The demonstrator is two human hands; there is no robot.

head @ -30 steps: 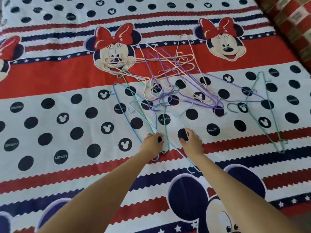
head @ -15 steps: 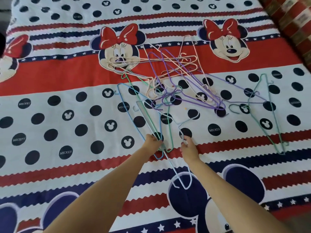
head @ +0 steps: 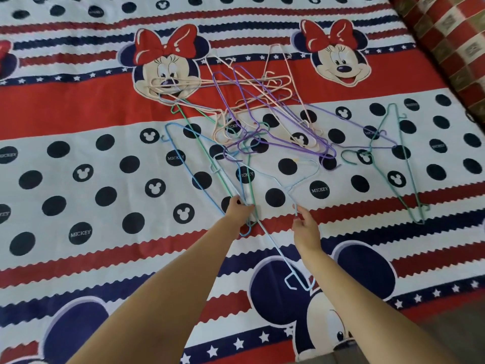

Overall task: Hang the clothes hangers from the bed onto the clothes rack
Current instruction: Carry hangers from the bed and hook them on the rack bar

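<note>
**Both hands in the hanger pile**

Cartoon-mouse bedsheet (head: pixel 78 122) fills the view, red and navy stripes with black dots, and a checked cushion (head: pixel 451 40) sits at the far right corner. Left hand (head: pixel 240 210) has its fingers curled round the near ends of a blue hanger (head: pixel 183 177) and a green hanger (head: pixel 207 164), gripping both at once. Right hand (head: pixel 305 229) pinches the hook of a pale blue hanger (head: pixel 275 248), whose long bar runs down between the two forearms towards the viewer. Compared with a second ago, that pale blue hanger has slid well nearer, its bent corner now lying on the big navy mouse ear below the right wrist, and the right hand has drawn back from the black dot it was pressing beside. Left hand has barely shifted.

Beyond both grips lies the tangle: purple hangers (head: pixel 283 130) crossed over peach hangers (head: pixel 262 85), all touching in one heap. Well out to the right of the right hand, a teal hanger (head: pixel 401 164) lies apart. No rack is in view.
</note>
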